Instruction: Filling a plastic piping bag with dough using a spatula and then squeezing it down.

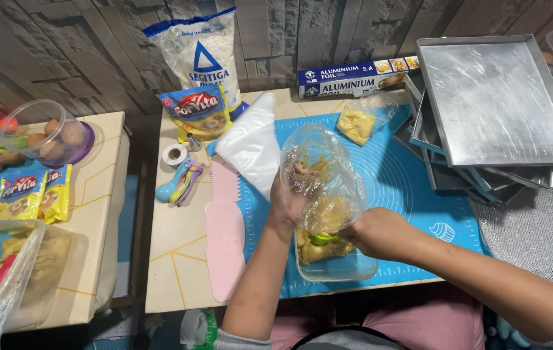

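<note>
1. Two hands work one clear bag [320, 175] over a clear tub [335, 259] on the blue mat [412, 188], at the tabletop's near edge.
2. Left hand [287, 204] grips the bag's side, fingers closed on the film.
3. Bag stands roughly upright: long axis near vertical in view, leaning slightly left, open mouth pointing away from the person, dough-filled end down over the tub.
4. Right hand [380, 232] cups the bag's lower end, fingers curled against it; how firmly, cannot tell.
5. Risk: thin, greasy film could slip from either hold, dropping dough outside the tub.
6. Risk: a hard squeeze could push dough up the smeared neck, or split the film.
7. Risk: the tub sits near the edge; a downward push might tip it.
</note>
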